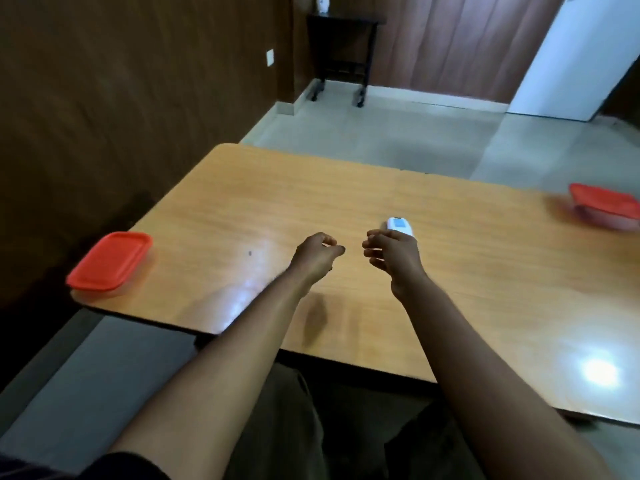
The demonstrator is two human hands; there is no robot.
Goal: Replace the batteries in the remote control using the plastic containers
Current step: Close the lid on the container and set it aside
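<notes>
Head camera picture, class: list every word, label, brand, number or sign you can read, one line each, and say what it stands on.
None can be read.
Remote control: a pale blue screen patch, too blurred and small for any characters.
Left red lid: plain, no marking shows.
Right red lid: blurred, no marking shows.
White object on the far dark stand: dark marks, too small to read.

Red-lidded containers (110,261) (two), white remote (401,226), orange wood-grain table (346,188), grey floor (381,133)
</notes>
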